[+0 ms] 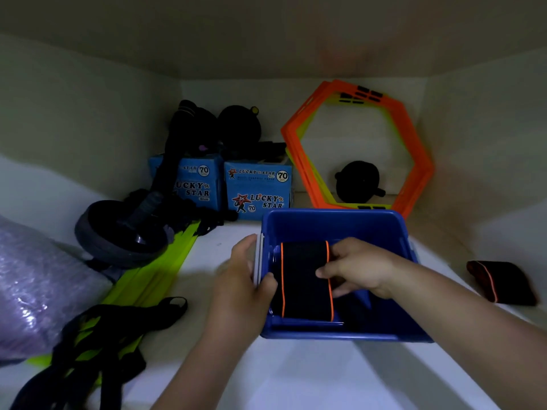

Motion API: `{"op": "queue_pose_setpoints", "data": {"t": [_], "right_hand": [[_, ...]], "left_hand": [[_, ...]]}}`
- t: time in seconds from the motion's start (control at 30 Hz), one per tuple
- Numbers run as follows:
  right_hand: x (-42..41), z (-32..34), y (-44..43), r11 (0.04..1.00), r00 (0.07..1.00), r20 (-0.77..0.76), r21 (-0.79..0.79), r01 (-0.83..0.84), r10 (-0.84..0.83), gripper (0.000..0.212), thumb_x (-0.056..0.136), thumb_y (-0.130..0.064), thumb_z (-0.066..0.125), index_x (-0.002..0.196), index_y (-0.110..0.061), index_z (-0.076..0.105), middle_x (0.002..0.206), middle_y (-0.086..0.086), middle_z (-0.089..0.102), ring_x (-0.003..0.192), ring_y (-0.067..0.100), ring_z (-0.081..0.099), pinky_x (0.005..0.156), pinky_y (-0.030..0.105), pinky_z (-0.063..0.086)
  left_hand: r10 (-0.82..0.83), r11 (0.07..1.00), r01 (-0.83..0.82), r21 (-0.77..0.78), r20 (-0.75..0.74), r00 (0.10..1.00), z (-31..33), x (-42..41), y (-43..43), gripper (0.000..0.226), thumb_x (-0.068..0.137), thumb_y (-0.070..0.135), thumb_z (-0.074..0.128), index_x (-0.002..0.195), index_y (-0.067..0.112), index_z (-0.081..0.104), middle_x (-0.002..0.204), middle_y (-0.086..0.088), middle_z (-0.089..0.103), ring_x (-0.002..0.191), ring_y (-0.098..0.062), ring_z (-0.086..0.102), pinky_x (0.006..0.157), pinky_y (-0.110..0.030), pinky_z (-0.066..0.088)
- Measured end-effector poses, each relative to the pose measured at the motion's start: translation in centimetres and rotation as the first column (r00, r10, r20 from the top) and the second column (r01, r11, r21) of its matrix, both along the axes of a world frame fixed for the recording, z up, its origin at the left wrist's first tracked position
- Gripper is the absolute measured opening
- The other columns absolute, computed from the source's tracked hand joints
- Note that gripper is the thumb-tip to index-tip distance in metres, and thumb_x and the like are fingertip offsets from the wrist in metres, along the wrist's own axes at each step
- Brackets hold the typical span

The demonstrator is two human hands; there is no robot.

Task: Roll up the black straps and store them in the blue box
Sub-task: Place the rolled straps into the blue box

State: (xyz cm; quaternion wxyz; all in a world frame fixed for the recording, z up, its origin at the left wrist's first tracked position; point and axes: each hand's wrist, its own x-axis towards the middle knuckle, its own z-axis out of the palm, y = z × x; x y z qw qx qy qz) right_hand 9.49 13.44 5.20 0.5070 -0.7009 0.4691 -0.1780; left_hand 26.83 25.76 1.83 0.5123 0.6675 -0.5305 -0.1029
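Of the person only two arms are seen. The left hand and the right hand are bare. Both forearms, the left forearm and the right forearm, are uncovered up to the picture's lower edge.

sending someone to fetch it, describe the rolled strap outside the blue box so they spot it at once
Find the blue box on the white shelf. To its right lies a black rolled strap with an orange edge. Unlike the strap in the box, it lies alone, untouched.
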Motion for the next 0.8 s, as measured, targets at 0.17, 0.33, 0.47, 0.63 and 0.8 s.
{"op": "queue_pose_setpoints", "data": {"t": [0.17, 0.33, 0.47, 0.63, 0.8], "right_hand": [[1.0, -1.9, 0.2, 1.000, 0.999, -0.052, -0.001, 0.013, -0.013, 0.027, 0.089, 0.004, 0.066, 0.116, 0.004, 0.064, 0.117, 0.024, 0.070, 0.103, 0.035, 0.071, 0.073, 0.036, 0.064], [1.7, -3.6, -0.2, 0.996, 0.987, -0.158, -0.084, -0.013, -0.001, 0.031, 0.084, -0.003, 0.075, 0.113, -0.003, 0.066, 0.101, 0.014, 0.071, 0.084, 0.027, 0.072, 0.073, 0.042, 0.065], [1.9, -3.6, -0.1, 0.987, 0.965, -0.263, -0.154, -0.049, 0.007, 0.043, 0.084, -0.006, 0.075, 0.125, -0.002, 0.061, 0.084, 0.018, 0.074, 0.063, 0.025, 0.070, 0.061, 0.036, 0.063], [2.0, -3.2, 0.7, 0.934, 0.921, -0.389, -0.342, -0.107, -0.037, 0.020, 0.078, -0.034, 0.080, 0.087, -0.019, 0.071, 0.080, 0.001, 0.073, 0.067, 0.016, 0.069, 0.062, 0.024, 0.054], [1.7, -1.1, 1.1, 0.893, 0.912, -0.406, -0.432, -0.131, -0.062, 0.041, 0.070, -0.050, 0.081, 0.099, -0.022, 0.072, 0.098, 0.000, 0.074, 0.090, 0.018, 0.069, 0.077, 0.030, 0.056]], "left_hand": [[0.023, 0.994, -0.017, -0.111, 0.061, 0.998, -2.4, 0.0, 1.6, 0.065, 0.088, 0.014, 0.065, 0.141, 0.041, 0.038, 0.068, 0.009, 0.061, 0.067, -0.008, 0.058, 0.055, -0.014, 0.042], [0.011, 0.991, -0.004, -0.136, 0.048, 0.999, -2.9, 0.2, 2.2, 0.067, 0.088, 0.013, 0.068, 0.145, 0.035, 0.040, 0.076, 0.009, 0.064, 0.069, -0.010, 0.060, 0.061, -0.023, 0.048], [0.026, 0.991, -0.020, -0.130, 0.039, 0.999, -2.9, 0.2, 2.1, 0.067, 0.088, 0.015, 0.068, 0.143, 0.041, 0.041, 0.083, 0.014, 0.065, 0.071, -0.009, 0.061, 0.061, -0.023, 0.048], [0.035, 0.991, -0.028, -0.131, 0.049, 0.998, -2.8, 0.2, 1.7, 0.065, 0.088, 0.018, 0.067, 0.143, 0.040, 0.040, 0.077, 0.009, 0.067, 0.068, -0.010, 0.062, 0.059, -0.027, 0.050], [0.034, 0.995, -0.033, -0.090, 0.010, 0.999, -2.0, 0.3, 0.9, 0.063, 0.090, 0.019, 0.064, 0.142, 0.043, 0.039, 0.075, 0.008, 0.065, 0.068, -0.008, 0.061, 0.055, -0.025, 0.044]]}}
